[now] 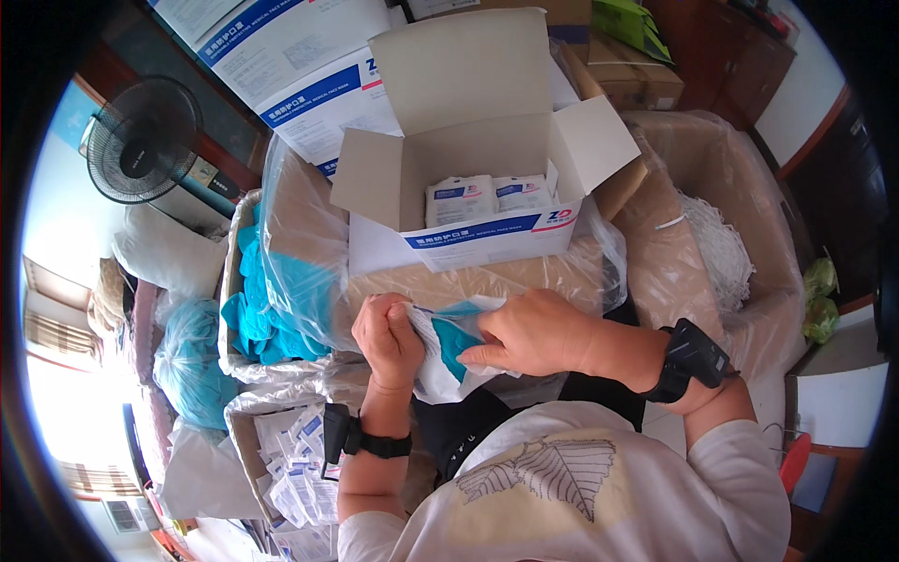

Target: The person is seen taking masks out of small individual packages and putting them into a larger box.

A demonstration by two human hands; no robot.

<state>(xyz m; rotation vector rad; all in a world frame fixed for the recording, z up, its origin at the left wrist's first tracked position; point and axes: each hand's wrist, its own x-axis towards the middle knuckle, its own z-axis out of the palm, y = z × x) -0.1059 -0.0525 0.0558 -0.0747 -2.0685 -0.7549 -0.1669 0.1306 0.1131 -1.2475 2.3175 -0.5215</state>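
My left hand [387, 342] is closed on the edge of a white packet [434, 379], held in front of my body. Inside its open mouth shows a folded teal face mask [452, 345]. My right hand [529, 332] grips the mask at the packet's right side, thumb lying across it; its other fingertips are partly hidden. Just beyond my hands stands an open white carton [492, 245] with its flaps spread. Filled packets [459, 200] sit inside that carton in two stacks.
To the left, a lined box holds loose teal masks [272, 295]; below it, another box holds several packets [304, 459]. A plastic-lined carton [655, 253] at right contains white ear-loop cords [714, 248]. Stacked cartons [309, 94] rise behind, beside a black fan [145, 140].
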